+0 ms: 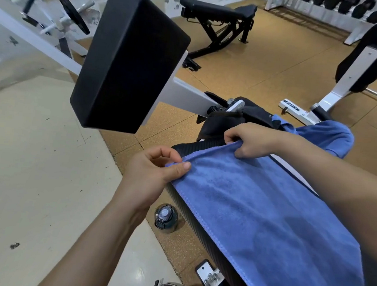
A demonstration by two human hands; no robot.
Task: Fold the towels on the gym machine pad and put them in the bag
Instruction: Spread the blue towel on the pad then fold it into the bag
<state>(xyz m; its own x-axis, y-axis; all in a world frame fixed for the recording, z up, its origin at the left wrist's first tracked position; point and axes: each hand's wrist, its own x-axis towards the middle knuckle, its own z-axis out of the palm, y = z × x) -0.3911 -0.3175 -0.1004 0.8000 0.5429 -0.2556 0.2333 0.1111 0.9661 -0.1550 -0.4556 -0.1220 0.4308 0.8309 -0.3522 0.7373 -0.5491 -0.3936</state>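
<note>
Blue towel (pixel 267 218) lay spread flat over the ribbed black machine pad (pixel 190 213), covering most of it. Big black upright pad (pixel 126 55) stood beyond, apart from the towel. Black bag (pixel 228 121) sat at the pad's far end, a second blue towel (pixel 329 137) bunched just beside it. Left hand (pixel 155 176) pinched the towel's near-left corner; right hand (pixel 251 139) gripped the far edge. Water bottle (pixel 166 217) stood on the floor below.

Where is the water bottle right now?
In the head view, the water bottle stands on the floor, low and centre, just left of the ribbed pad and under the left hand.
</note>
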